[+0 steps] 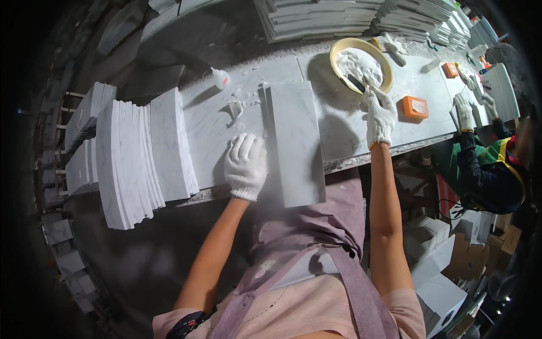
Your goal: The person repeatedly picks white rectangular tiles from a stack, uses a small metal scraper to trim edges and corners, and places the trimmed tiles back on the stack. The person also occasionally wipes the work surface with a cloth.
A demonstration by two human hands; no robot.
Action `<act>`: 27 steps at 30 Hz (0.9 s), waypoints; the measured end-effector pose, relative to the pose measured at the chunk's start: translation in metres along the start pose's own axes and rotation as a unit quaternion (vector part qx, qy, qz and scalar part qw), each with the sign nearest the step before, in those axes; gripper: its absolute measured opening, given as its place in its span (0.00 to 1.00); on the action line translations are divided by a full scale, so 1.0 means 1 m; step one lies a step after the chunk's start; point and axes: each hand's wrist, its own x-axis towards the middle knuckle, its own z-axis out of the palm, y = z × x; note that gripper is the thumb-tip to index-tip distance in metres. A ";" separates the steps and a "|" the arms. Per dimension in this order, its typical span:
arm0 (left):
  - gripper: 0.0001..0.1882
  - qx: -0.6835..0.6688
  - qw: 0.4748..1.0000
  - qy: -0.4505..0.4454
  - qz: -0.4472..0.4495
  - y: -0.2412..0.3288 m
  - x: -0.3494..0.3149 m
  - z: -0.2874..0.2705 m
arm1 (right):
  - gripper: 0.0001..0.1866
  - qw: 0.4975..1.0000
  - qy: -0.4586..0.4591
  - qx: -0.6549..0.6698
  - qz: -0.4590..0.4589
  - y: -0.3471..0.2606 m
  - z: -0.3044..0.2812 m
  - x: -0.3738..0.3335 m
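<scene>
My left hand (246, 165), in a white knit glove, rests on the marble worktop left of a long grey-white stone slab (297, 144). Its fingers lie loosely side by side and hold nothing that I can see. The slab's near end juts over the table edge toward my apron. My right hand (380, 116), gloved too, grips a putty knife (356, 83) whose dark blade dips into a yellow-rimmed bowl (337, 52). White paste or powder (358, 63) partly fills that bowl. Right of this hand sits an orange box (415, 107).
Stacked marble slabs (135, 158) stand at the left; more stacks (322, 17) line the back. A white squeeze bottle (220, 78) and stone chips (235, 110) lie left of the slab. Spare gloves (390, 46) lie behind the bowl. A co-worker (485, 164) is at the right.
</scene>
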 end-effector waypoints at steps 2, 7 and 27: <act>0.15 -0.004 1.000 0.013 0.005 0.000 0.000 0.000 | 0.18 1.000 -0.020 0.013 0.003 0.001 -0.009 -0.016; 0.15 -0.003 1.000 -0.016 -0.002 -0.001 -0.001 0.002 | 0.18 0.993 -0.084 0.030 0.082 0.010 -0.011 -0.068; 0.13 0.020 1.000 0.011 0.005 -0.001 0.001 0.001 | 0.11 0.960 -0.116 -0.105 -0.233 0.056 0.053 -0.111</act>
